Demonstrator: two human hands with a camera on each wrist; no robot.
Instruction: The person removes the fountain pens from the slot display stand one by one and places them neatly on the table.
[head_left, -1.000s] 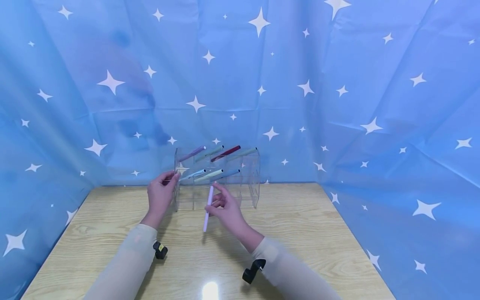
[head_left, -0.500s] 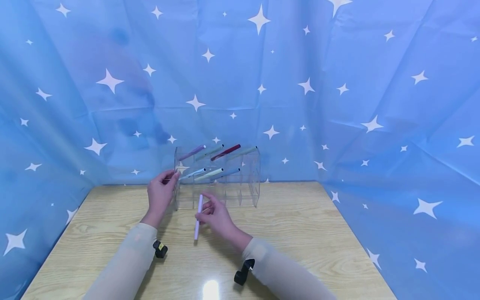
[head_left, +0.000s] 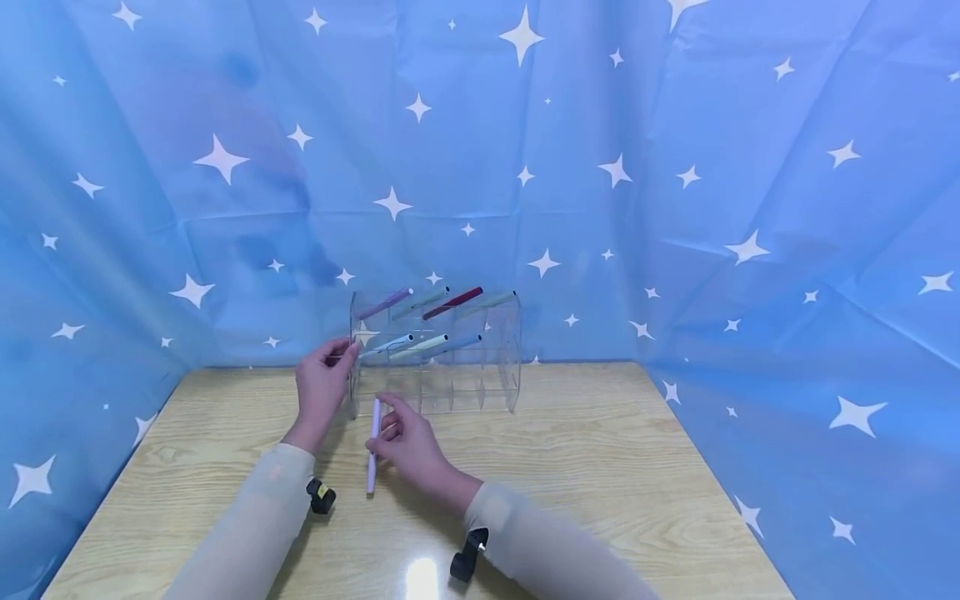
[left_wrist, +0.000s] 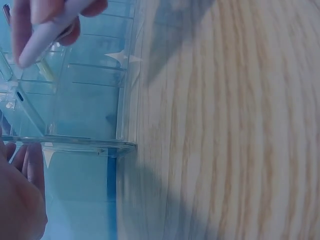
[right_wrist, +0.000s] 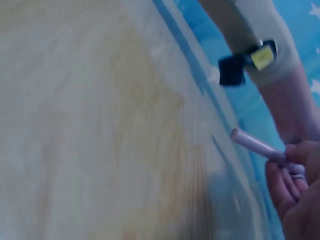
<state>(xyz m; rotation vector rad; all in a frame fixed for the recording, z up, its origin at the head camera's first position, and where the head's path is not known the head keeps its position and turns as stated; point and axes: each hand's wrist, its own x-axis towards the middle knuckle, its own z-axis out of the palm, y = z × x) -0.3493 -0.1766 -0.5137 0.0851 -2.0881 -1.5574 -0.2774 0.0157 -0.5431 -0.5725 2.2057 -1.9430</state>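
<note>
My right hand (head_left: 411,446) pinches a pale lilac pen (head_left: 372,467) between thumb and fingers, in front of the rack's lower left part. The pen stands nearly upright in the head view; the left wrist view shows one end of the pen (left_wrist: 42,42) close over the rack. My left hand (head_left: 321,387) grips the left side wall of a clear, tiered pen rack (head_left: 517,375), fingertips (left_wrist: 35,162) on the wall's outer face. Purple (head_left: 386,304), dark red (head_left: 453,303) and two greenish pens lie slanted in the top row. Light blue (head_left: 393,343), pale green (head_left: 422,347) and blue pens (head_left: 461,343) lie below.
The rack stands at the back of a wood-grain table (head_left: 600,467), close to a blue curtain (head_left: 480,167) with white stars. Black wrist cameras (head_left: 321,497) sit on both sleeves. A bright light reflection (head_left: 422,577) shows near the table's front.
My right hand has moved left and toward me with the lilac pen, from the rack's middle to its left part. My left hand stays on the rack's side.
</note>
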